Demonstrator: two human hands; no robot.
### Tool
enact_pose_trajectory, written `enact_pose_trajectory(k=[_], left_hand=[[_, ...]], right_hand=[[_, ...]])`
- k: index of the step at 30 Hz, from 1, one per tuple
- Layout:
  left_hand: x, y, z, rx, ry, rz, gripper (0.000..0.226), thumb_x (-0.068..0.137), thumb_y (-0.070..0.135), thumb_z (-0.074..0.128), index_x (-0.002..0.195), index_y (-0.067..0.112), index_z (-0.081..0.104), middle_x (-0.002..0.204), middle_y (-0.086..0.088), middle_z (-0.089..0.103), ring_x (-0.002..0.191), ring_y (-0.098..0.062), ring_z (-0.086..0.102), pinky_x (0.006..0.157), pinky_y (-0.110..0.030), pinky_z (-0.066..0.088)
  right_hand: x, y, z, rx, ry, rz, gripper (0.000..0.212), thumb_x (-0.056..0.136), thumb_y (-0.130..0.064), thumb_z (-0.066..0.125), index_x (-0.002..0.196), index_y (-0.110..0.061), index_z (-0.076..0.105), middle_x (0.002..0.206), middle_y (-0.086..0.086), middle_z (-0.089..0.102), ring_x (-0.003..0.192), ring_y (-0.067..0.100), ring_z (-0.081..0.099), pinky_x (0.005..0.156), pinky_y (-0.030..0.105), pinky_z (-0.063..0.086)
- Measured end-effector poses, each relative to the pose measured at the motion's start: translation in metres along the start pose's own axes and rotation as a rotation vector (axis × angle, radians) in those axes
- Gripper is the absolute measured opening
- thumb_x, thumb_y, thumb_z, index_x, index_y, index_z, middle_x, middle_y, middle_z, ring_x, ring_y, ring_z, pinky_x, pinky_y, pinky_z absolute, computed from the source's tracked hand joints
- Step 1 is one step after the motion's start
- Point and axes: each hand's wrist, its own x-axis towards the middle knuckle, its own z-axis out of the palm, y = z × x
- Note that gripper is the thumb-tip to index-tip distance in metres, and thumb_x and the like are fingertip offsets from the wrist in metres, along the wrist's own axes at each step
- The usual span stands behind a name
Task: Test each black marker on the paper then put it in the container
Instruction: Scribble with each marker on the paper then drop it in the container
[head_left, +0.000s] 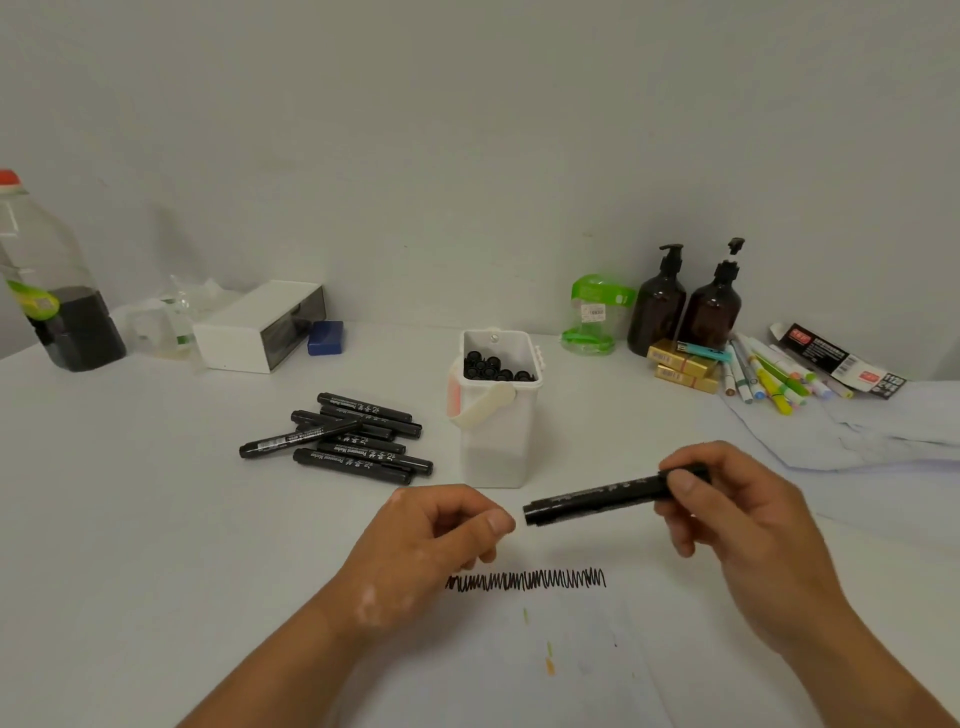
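Observation:
My right hand grips one black marker by its right end and holds it level above the paper, capped end pointing left. My left hand hovers just left of that end, fingers curled, thumb and forefinger close together with nothing visible between them. A black zigzag scribble runs across the paper below both hands. The white container with a handle stands behind the hands and holds several black markers upright. A pile of several black markers lies to the left of the container.
At the back right stand two brown pump bottles, a green jar, gold boxes and coloured pens. A white box, a blue block and a large bottle sit at the back left.

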Motion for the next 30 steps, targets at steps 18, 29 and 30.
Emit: enact_pose_trajectory(k=[18, 29, 30], left_hand=[[0.014, -0.017, -0.014, -0.097, 0.322, -0.048, 0.015, 0.089, 0.022, 0.071, 0.075, 0.027, 0.074, 0.056, 0.005, 0.060, 0.052, -0.003, 0.053, 0.053, -0.014, 0.043], [0.016, -0.020, -0.015, -0.085, 0.314, -0.046, 0.014, 0.089, 0.024, 0.072, 0.076, 0.030, 0.074, 0.056, 0.007, 0.060, 0.053, 0.000, 0.055, 0.055, -0.013, 0.043], [0.017, -0.020, -0.014, -0.088, 0.311, -0.048, 0.014, 0.089, 0.024, 0.072, 0.076, 0.030, 0.074, 0.056, 0.007, 0.060, 0.053, 0.000, 0.055, 0.055, -0.013, 0.043]], right_hand=[[0.125, -0.142, 0.049, -0.855, -0.003, -0.345, 0.003, 0.090, -0.037, 0.071, 0.089, -0.035, 0.072, 0.072, -0.012, 0.071, 0.070, 0.006, 0.066, 0.056, 0.007, 0.040], [0.168, -0.096, 0.106, -1.295, -0.299, -0.278, 0.011, 0.094, -0.033, 0.062, 0.103, -0.029, 0.069, 0.104, 0.002, 0.068, 0.090, 0.024, 0.064, 0.076, 0.036, 0.056], [0.169, -0.093, 0.108, -1.295, -0.335, -0.259, 0.010, 0.093, -0.033, 0.064, 0.100, -0.030, 0.070, 0.103, 0.001, 0.069, 0.088, 0.023, 0.064, 0.074, 0.035, 0.056]])
